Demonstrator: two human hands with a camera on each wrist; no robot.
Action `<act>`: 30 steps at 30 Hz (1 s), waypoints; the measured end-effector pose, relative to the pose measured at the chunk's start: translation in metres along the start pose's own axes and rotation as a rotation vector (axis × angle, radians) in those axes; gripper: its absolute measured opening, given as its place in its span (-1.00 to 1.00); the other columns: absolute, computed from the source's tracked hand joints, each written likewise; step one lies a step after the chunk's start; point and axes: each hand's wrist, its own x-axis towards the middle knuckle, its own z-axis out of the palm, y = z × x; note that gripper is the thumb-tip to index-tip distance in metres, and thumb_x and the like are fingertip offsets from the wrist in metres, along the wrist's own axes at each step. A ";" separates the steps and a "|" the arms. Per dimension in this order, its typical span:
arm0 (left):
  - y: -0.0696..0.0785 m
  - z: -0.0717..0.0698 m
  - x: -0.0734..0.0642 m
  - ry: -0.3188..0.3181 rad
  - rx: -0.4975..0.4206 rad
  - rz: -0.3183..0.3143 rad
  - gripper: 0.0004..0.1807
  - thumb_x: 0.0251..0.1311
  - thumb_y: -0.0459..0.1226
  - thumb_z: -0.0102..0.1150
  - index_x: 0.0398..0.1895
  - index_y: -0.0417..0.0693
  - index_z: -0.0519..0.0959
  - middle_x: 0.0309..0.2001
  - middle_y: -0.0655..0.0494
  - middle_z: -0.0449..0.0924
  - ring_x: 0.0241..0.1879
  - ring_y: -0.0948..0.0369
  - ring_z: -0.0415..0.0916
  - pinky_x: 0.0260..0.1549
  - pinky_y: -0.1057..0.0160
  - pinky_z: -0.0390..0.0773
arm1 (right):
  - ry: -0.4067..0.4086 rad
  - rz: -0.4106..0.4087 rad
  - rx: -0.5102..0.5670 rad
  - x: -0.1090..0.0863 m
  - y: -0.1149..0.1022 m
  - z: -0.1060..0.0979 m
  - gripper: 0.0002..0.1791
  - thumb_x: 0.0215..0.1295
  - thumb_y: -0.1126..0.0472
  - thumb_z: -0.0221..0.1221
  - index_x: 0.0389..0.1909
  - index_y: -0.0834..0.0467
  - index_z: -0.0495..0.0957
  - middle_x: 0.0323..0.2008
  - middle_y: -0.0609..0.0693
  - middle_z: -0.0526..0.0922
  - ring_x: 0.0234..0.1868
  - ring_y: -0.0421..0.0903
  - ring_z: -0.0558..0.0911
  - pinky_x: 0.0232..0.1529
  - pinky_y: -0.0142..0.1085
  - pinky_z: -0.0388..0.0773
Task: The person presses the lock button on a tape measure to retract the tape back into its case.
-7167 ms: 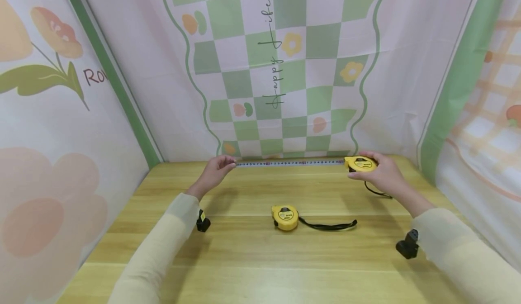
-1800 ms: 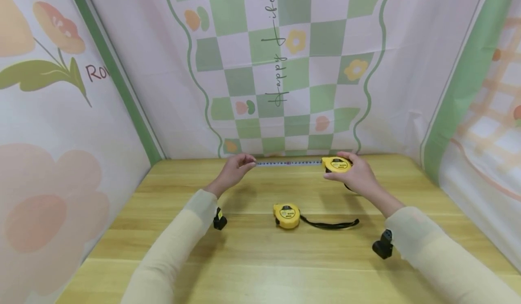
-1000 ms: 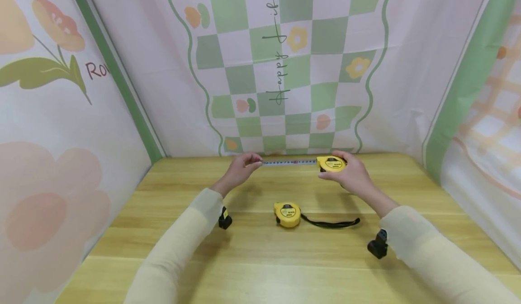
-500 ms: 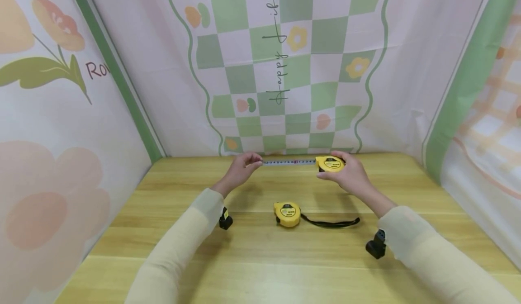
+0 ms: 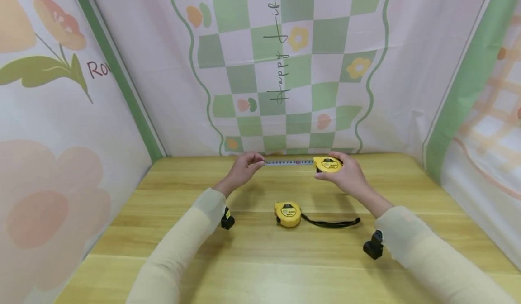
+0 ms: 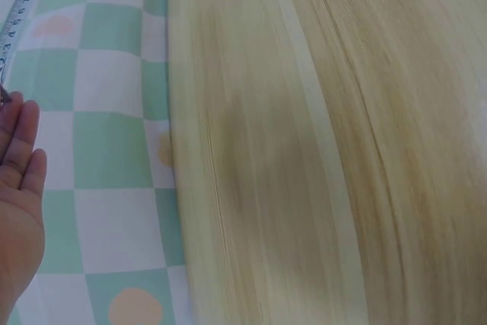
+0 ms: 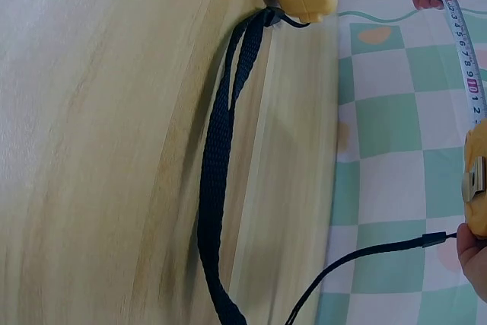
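Note:
My left hand (image 5: 242,170) pinches the free end of a tape measure's blade (image 5: 289,162) between thumb and fingers. The yellow case of that tape measure (image 5: 327,164) is gripped by my right hand (image 5: 348,175), thumb on the near side. A short stretch of white, numbered blade spans the gap between both hands, near the table's back edge. In the right wrist view the blade (image 7: 463,47) runs from the left fingertips to the case (image 7: 476,180), and a black strap (image 7: 358,253) hangs from it. A second yellow tape measure (image 5: 287,214) lies on the table with its blade drawn in.
The second tape measure's black wrist strap (image 5: 331,224) stretches right across the wooden table (image 5: 260,268). A green-and-white checked cloth (image 5: 299,78) hangs right behind the table's back edge. Printed cloth walls stand at the left and right.
Both hands have drawn toward each other, left hand rightward and right hand leftward, so the exposed blade has grown much shorter. The tape measure on the table has stayed put.

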 end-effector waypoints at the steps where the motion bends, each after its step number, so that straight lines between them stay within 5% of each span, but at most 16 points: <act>1: 0.000 0.000 0.000 0.000 -0.003 0.001 -0.88 0.35 -0.25 0.16 -0.21 -0.13 0.59 -0.20 0.10 0.60 -0.03 0.14 0.53 0.04 0.12 0.51 | 0.000 -0.001 0.001 0.000 0.000 0.000 0.04 0.02 -0.11 0.46 0.43 0.23 0.17 0.22 0.29 0.36 0.01 0.15 0.47 -0.11 -0.07 0.48; 22: 0.005 0.006 0.001 -0.023 -0.021 0.019 -0.88 0.35 -0.24 0.16 -0.19 -0.10 0.59 -0.18 0.13 0.60 -0.06 0.20 0.54 0.08 0.16 0.48 | -0.015 -0.002 0.015 0.003 -0.006 0.009 0.14 -0.12 -0.28 0.46 0.42 0.18 0.20 0.22 0.27 0.36 -0.06 0.11 0.48 -0.20 -0.15 0.51; 30: 0.006 0.009 0.002 -0.020 -0.008 0.010 -0.86 0.36 -0.24 0.15 -0.14 -0.11 0.59 -0.19 0.13 0.61 -0.05 0.21 0.54 0.07 0.17 0.49 | -0.014 -0.007 0.014 0.004 -0.011 0.012 0.08 -0.07 -0.19 0.47 0.42 0.18 0.22 0.29 0.28 0.31 0.03 0.15 0.46 -0.11 -0.10 0.46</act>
